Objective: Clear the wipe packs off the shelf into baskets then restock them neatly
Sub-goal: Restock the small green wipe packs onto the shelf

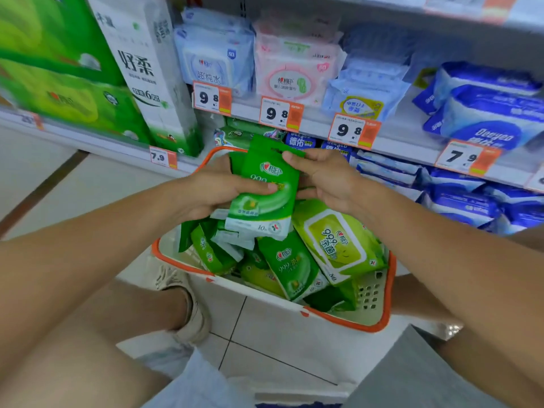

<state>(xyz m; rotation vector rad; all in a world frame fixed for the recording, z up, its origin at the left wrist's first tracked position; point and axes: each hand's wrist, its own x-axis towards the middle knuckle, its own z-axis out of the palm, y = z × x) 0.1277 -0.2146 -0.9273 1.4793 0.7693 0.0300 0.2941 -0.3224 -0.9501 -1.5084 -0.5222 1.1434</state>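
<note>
Both hands around green packs

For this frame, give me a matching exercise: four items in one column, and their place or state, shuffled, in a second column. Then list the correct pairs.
Items
1. small green wipe pack
2. large yellow-green wipe pack
3. basket
4. pink wipe pack

Places or states
A. standing on the upper shelf
B. held between both hands
C. on the floor, orange-rimmed
D. lying in the basket, right side

Pairs: 1-B, 2-D, 3-C, 4-A
</note>
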